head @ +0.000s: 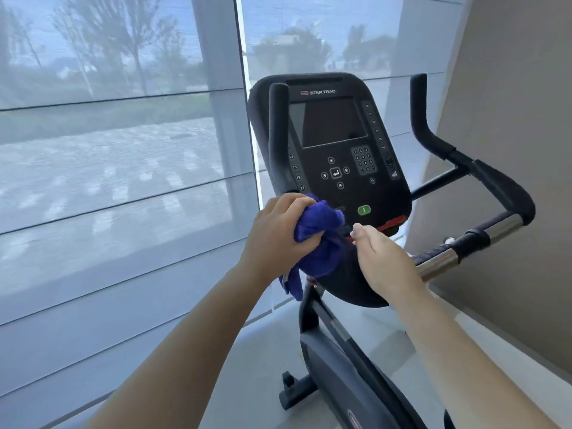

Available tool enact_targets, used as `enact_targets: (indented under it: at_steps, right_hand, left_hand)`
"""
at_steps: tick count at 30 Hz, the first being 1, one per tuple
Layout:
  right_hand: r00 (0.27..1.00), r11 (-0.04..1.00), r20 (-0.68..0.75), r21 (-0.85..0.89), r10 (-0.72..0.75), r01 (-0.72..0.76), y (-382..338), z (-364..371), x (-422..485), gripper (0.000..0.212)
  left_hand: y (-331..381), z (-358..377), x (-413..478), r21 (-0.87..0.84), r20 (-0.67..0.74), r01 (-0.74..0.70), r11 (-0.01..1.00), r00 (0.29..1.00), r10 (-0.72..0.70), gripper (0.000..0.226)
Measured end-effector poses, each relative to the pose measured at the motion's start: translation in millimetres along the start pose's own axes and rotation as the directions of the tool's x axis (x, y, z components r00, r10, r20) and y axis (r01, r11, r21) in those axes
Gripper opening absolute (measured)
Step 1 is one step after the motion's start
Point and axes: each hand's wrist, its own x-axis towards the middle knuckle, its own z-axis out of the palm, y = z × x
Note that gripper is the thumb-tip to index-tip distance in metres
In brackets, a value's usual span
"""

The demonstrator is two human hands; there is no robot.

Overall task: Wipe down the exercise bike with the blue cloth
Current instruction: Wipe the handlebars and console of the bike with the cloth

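Observation:
A black exercise bike (340, 360) stands in front of me, its console (334, 144) tilted up with a dark screen and keypad. My left hand (278, 230) grips a bunched blue cloth (322, 239) against the console's lower left edge, at the foot of the left upright handle (277, 134). A tail of the cloth hangs below my wrist. My right hand (380, 258) is beside the cloth at the console's lower edge, fingers curled down; whether it pinches the cloth or a small red part there is hidden.
The right handlebar (483, 236), with chrome sections and black grips, curves out to the right. A large window with a sheer blind (123, 181) fills the left side. A beige wall (510, 134) stands close on the right. Pale floor (260, 366) lies under the bike.

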Motion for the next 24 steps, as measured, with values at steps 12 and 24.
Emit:
enact_targets:
  at_steps: [12, 24]
  right_hand:
    - [0.980, 0.950, 0.022, -0.254, 0.196, -0.185, -22.5, 10.5, -2.3, 0.051]
    - [0.985, 0.949, 0.014, -0.270, 0.172, -0.162, -30.4, 6.3, -4.0, 0.050]
  left_hand:
    - [-20.7, 12.2, -9.8, -0.327, -0.118, 0.098, 0.940, 0.983, -0.144, 0.036]
    - [-17.6, 21.4, 18.9, -0.459, -0.155, 0.309, 0.833, 0.895, -0.418, 0.030]
